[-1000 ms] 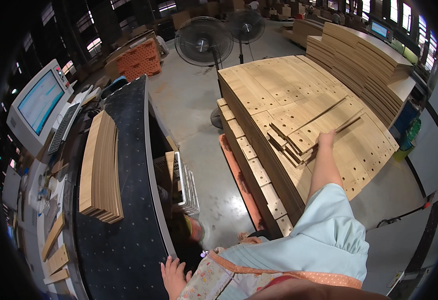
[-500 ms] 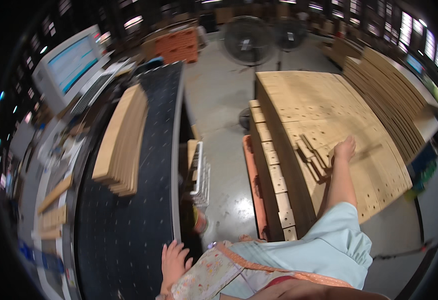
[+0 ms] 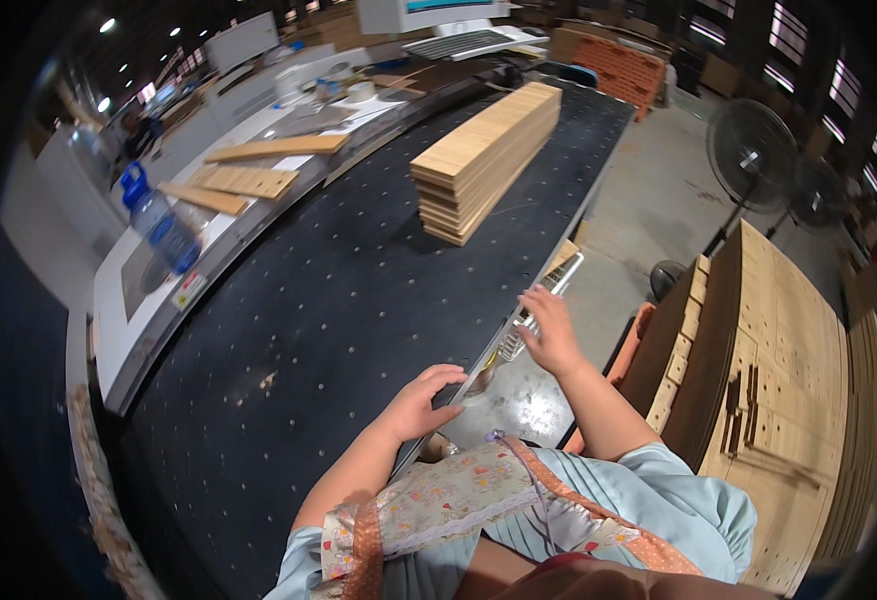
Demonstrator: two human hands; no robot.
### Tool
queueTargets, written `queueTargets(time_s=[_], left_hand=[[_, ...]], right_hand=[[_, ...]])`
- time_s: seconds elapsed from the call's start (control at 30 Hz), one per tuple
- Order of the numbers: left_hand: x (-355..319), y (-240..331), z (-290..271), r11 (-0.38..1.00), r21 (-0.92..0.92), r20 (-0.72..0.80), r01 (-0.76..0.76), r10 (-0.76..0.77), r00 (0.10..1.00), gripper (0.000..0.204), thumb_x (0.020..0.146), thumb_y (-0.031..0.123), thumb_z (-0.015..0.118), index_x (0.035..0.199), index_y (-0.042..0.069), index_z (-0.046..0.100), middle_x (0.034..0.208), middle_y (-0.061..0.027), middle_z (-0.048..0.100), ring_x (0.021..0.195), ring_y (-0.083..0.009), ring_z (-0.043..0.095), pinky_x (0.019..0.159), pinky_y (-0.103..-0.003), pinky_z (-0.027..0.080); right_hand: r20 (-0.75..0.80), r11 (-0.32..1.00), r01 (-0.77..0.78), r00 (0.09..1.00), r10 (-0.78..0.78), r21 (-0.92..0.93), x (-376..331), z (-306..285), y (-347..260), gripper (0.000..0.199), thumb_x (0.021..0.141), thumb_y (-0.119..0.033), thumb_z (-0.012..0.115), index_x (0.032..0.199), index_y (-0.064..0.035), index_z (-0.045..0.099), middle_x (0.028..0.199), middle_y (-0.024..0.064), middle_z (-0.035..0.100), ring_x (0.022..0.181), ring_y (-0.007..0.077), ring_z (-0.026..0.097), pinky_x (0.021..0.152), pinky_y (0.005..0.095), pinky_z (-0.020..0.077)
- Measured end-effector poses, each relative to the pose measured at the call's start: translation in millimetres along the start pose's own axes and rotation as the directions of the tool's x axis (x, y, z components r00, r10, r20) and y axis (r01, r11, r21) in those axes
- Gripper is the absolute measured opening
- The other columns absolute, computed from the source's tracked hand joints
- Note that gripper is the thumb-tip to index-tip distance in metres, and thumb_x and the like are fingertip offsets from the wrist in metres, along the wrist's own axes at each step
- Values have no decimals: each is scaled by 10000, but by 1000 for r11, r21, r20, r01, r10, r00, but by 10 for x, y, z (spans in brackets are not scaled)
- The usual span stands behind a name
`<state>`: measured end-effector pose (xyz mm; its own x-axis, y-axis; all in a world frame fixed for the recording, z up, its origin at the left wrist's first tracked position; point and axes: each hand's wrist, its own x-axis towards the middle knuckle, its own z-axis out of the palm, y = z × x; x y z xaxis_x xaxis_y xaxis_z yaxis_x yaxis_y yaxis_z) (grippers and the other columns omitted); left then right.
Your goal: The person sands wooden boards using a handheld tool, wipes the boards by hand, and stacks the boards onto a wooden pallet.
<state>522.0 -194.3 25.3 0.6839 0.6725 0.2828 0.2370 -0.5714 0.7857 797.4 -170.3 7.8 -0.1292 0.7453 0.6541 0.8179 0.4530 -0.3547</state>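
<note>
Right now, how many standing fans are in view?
2. One black fan stands on the concrete floor right of the black table; a second fan stands just behind it, further right. Others may be hidden in the dark background.

Black perforated worktable (image 3: 339,290), long and flat, its metal-trimmed near edge (image 3: 489,350) under the resting left hand (image 3: 424,400).

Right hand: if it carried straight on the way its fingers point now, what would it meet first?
Probably the edge of the black perforated table: the right hand hovers by it, fingers aimed up-left. Further along that line sits the stack of pale wooden boards. Depth is unclear.
</note>
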Motion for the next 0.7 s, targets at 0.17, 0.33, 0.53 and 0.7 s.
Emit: queueTargets(time_s=[0.17, 0.33, 0.53, 0.7], left_hand=[[-555, 249, -218, 944, 156, -195, 290, -259, 946, 426, 712, 103, 687, 1113, 50, 552, 1188, -156, 506, 1125, -315, 480, 945, -358, 383], [-1242, 449, -100, 672, 292, -744, 681, -288, 603, 400, 708, 115, 689, 1083, 51, 564, 1186, -170, 504, 1177, -359, 428, 966, -420, 370], [-1545, 529, 344, 377, 135, -981, 916, -76, 176, 458, 733, 83, 657, 1158, 26, 497, 1266, -197, 421, 1235, -388, 349, 1005, -447, 310], [-1993, 619, 510, 206, -135, -938, 969, 288, -192, 540, 750, 98, 637, 1237, 11, 422, 1322, -214, 358, 1257, -375, 305, 1032, -451, 256]], right_hand=[[-49, 974, 164, 986, -158, 159, 589, 306, 139, 453, 690, -74, 672, 1122, -59, 535, 1146, 143, 532, 1155, 342, 453, 970, 442, 352], [-70, 971, 66, 996, -51, 231, 1037, 517, 545, 360, 726, -67, 653, 1076, -56, 574, 1116, 159, 558, 1100, 325, 492, 943, 386, 387], [70, 903, 133, 982, -176, 408, 1228, 796, 617, 270, 753, -49, 623, 1021, -37, 593, 1050, 148, 588, 1045, 323, 522, 912, 382, 401], [164, 818, 150, 944, -284, 555, 1419, 761, 608, 170, 791, -43, 602, 958, -17, 619, 927, 141, 625, 905, 289, 592, 825, 332, 449]])
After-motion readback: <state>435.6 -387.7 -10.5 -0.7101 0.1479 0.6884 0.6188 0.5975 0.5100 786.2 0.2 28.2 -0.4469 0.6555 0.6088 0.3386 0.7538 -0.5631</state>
